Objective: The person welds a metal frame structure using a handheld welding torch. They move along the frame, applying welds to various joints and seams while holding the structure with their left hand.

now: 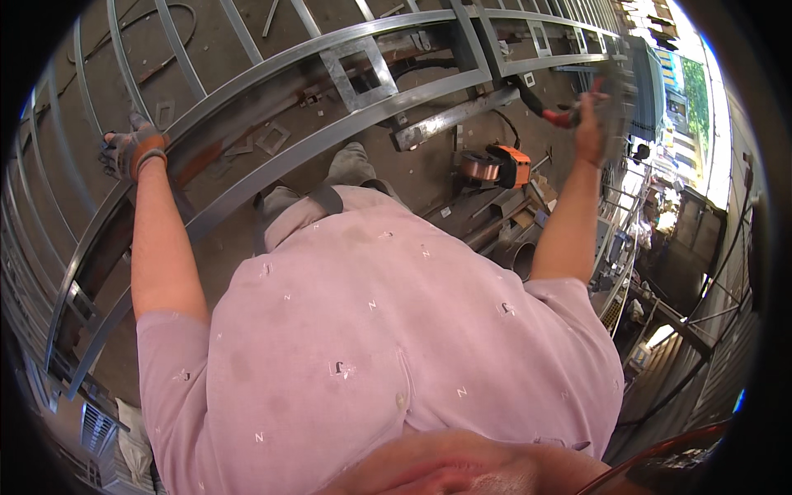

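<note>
My left hand [133, 150], in a grey and orange work glove, grips the curved top rail of a metal railing frame [260, 74] beside one of its upright bars. Held out to the right, my right hand [589, 127] is blurred. It is closed around a tool with red and black parts [560, 117], which looks like a welding torch, with a black cable running from it towards the frame. A grey blurred shape overlaps the far side of that hand, and I cannot tell what it is. Square metal plates [360, 74] sit between the frame's two rails.
An orange wire feeder [512, 166] with a copper wire spool [481, 167] stands on the floor ahead. A steel beam [455, 119] lies under the frame. Scrap and a pipe [515, 257] lie at right, near cluttered shelving [625, 247]. Plate offcuts [272, 137] litter the floor.
</note>
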A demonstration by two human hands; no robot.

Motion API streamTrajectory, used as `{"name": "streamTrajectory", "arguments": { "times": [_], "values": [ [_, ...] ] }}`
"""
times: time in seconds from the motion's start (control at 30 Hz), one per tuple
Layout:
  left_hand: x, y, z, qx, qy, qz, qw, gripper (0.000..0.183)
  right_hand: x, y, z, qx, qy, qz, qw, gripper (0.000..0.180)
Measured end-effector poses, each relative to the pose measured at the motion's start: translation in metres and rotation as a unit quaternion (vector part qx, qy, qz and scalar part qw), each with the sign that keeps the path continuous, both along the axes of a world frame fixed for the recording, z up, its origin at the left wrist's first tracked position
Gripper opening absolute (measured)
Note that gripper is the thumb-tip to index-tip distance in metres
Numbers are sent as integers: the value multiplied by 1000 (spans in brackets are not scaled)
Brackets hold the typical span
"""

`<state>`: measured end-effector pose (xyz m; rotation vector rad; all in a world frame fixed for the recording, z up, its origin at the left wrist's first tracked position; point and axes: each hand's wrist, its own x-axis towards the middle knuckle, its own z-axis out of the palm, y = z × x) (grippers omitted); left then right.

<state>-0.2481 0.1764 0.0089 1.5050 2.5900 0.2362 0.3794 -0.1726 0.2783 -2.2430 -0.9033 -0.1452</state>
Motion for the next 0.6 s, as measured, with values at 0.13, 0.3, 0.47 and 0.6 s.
{"name": "streamTrajectory", "arguments": {
  "times": [0.13, 0.3, 0.47, 0.6],
  "values": [
    [-11, -3, -12, 15, 8, -40, 999, 93, 55, 12, 47, 326, 19, -26, 945, 17],
    [-7, 1, -11, 12, 38, -67, 997, 94, 104, -20, 73, 476, 35, -155, 865, 17],
    [-23, 0, -14, 47, 57, -38, 997, 87, 117, -36, 66, 508, 42, -192, 839, 22],
    [-10, -4, -10, -1, 58, -56, 997, 88, 150, -70, 66, 592, 27, -243, 768, 39]
  ]
}}
